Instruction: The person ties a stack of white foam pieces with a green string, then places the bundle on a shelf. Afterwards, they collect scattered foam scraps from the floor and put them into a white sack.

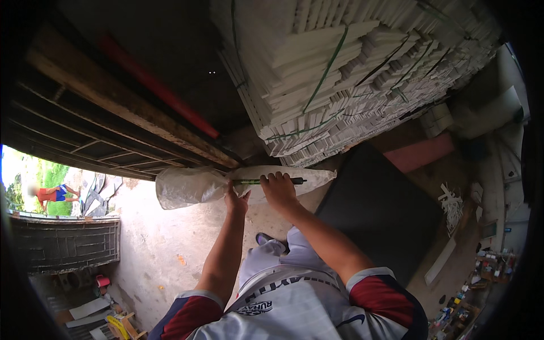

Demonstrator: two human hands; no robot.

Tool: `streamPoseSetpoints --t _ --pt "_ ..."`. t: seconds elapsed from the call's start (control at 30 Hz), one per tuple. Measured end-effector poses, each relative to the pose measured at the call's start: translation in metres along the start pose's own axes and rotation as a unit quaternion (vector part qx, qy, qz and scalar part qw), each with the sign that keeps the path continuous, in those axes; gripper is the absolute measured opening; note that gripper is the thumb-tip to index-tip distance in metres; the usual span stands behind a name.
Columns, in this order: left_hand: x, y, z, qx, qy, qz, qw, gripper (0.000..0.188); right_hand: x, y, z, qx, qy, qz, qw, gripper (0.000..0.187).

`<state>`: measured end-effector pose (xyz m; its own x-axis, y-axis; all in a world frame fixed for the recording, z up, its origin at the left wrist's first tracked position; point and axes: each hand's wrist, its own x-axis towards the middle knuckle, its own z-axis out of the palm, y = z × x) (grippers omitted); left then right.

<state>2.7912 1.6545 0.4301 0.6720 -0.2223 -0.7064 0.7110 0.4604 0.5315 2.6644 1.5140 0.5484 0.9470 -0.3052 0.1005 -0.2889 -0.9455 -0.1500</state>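
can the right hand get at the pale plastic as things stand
Probably yes: the pale plastic lies right beside the right hand, nothing visibly between, though that hand is wrapped around a dark rod.

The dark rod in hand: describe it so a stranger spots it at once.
Find the big stack of white slabs at the top; below it, pale plastic stretches sideways. In front, the right hand grips the dark rod, thin and straight against loose, pale plastic.
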Motion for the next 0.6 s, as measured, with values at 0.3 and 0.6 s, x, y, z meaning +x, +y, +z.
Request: streamPoseSetpoints --t 0.3,0.6 --pt "0.021 0.001 0.027 0.024 0.024 -0.03 0.999 0.051 0.015 0.011 -0.011 0.0 0.026 -0.007 1.0 0.02" --pt "0.044 -0.017 0.011 0.034 -0.008 -0.075 0.997 0.054 0.004 0.004 -0.011 0.014 0.05 0.077 0.996 0.021"
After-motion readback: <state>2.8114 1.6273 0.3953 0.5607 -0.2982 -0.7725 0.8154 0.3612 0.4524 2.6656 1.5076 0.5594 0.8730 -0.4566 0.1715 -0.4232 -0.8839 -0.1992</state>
